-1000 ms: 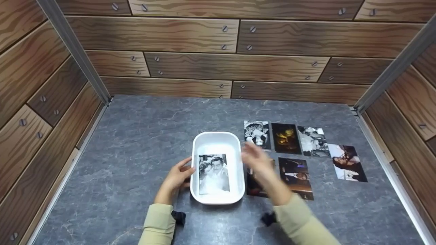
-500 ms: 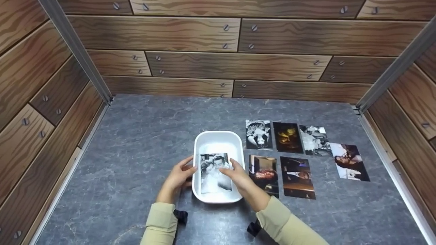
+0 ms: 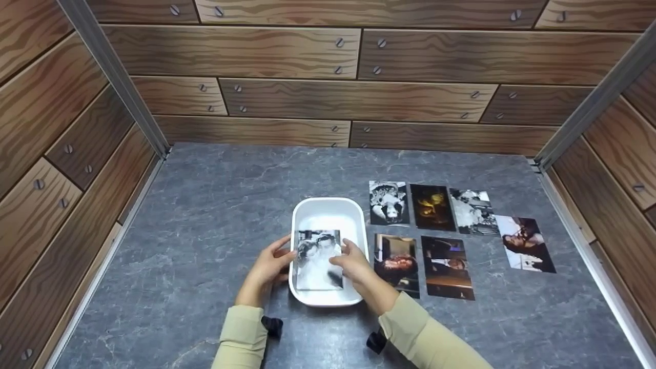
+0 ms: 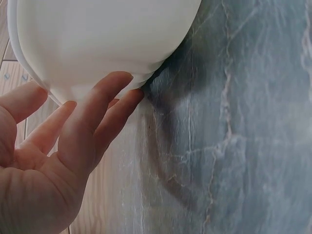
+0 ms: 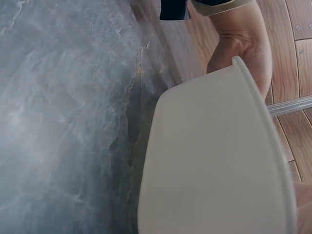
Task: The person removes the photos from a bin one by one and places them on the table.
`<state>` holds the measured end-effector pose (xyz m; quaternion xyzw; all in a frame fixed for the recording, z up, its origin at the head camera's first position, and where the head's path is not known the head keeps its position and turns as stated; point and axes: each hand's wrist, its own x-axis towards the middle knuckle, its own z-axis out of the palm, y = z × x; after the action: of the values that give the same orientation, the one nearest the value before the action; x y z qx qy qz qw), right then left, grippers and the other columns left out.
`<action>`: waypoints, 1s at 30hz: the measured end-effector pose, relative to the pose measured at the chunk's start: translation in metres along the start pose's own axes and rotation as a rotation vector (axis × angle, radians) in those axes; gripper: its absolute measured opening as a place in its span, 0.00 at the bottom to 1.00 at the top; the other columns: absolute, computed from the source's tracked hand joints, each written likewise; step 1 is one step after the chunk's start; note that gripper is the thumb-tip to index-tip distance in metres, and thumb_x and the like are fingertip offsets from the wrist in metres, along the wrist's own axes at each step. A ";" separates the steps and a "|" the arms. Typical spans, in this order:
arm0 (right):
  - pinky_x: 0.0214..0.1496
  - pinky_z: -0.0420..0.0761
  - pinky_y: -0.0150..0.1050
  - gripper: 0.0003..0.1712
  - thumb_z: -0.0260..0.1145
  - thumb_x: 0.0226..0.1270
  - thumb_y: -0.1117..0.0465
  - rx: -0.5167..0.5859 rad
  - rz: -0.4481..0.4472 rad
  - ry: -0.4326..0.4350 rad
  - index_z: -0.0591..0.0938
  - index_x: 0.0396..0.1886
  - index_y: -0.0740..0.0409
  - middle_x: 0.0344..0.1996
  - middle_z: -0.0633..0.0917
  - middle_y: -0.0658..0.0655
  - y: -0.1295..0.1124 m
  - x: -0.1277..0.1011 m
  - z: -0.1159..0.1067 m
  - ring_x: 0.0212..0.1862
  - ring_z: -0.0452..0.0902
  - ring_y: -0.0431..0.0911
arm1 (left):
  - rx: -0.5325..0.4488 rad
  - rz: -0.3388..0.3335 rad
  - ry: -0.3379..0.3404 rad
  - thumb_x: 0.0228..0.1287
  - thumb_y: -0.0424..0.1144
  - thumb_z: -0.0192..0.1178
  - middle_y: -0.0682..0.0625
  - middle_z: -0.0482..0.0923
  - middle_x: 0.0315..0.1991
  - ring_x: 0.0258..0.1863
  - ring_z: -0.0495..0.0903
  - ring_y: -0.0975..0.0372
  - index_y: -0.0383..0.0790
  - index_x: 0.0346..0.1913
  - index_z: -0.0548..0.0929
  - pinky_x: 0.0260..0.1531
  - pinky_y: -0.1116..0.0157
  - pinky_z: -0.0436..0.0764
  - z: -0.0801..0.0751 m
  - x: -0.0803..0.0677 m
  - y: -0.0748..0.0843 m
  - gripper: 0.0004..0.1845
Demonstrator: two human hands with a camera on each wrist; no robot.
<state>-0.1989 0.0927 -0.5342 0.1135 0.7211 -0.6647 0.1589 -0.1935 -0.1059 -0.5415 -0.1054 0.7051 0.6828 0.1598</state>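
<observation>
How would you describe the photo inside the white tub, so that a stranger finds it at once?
On the grey stone table stands one white tub, left of six loose photos. The black-and-white photo of a couple lies inside it, between both hands; it is the only print not lying on the table.

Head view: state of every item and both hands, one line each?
white tray: upright on the table, one photo inside.
black-and-white photo: in the tray, right edge tilted up.
right hand: pinches that photo's right edge.
left hand: fingers straight, resting against the tray's left wall.
six photos: flat, face up, right of the tray, untouched.
</observation>
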 end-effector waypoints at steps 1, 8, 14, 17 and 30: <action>0.50 0.77 0.46 0.42 0.59 0.55 0.74 0.004 -0.012 0.024 0.56 0.71 0.73 0.62 0.66 0.76 0.001 0.001 0.000 0.56 0.70 0.60 | -0.001 0.002 0.000 0.69 0.32 0.57 0.30 0.74 0.59 0.39 0.82 0.55 0.38 0.71 0.65 0.28 0.59 0.86 0.000 0.000 0.000 0.29; 0.30 0.73 0.28 0.30 0.55 0.58 0.79 0.097 -0.107 0.080 0.68 0.63 0.73 0.39 0.74 0.59 -0.002 0.002 0.001 0.32 0.70 0.41 | -0.010 0.009 0.004 0.69 0.32 0.57 0.29 0.72 0.61 0.40 0.82 0.54 0.38 0.71 0.65 0.31 0.57 0.86 0.001 0.002 0.003 0.29; 0.29 0.73 0.27 0.28 0.57 0.58 0.80 0.199 -0.155 0.090 0.69 0.60 0.76 0.29 0.76 0.51 -0.016 -0.002 -0.015 0.28 0.71 0.38 | 0.008 -0.004 -0.002 0.69 0.34 0.58 0.30 0.72 0.61 0.39 0.83 0.56 0.39 0.72 0.65 0.30 0.58 0.86 0.001 0.000 0.004 0.30; 0.28 0.74 0.26 0.27 0.58 0.58 0.80 0.279 -0.165 0.106 0.70 0.60 0.76 0.28 0.77 0.49 -0.027 -0.004 -0.032 0.28 0.72 0.37 | 0.007 0.000 -0.003 0.69 0.34 0.58 0.30 0.72 0.61 0.41 0.83 0.54 0.39 0.72 0.65 0.31 0.58 0.86 0.000 0.001 0.003 0.29; 0.33 0.78 0.24 0.18 0.57 0.65 0.78 0.443 -0.168 0.256 0.80 0.45 0.54 0.26 0.85 0.43 -0.036 -0.016 -0.164 0.31 0.79 0.35 | 0.046 -0.052 0.014 0.69 0.37 0.59 0.33 0.73 0.61 0.43 0.84 0.55 0.42 0.72 0.65 0.31 0.59 0.87 0.000 0.001 0.003 0.30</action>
<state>-0.2103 0.2535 -0.4837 0.1686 0.5792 -0.7973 -0.0181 -0.1957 -0.1055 -0.5394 -0.1247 0.7186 0.6614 0.1748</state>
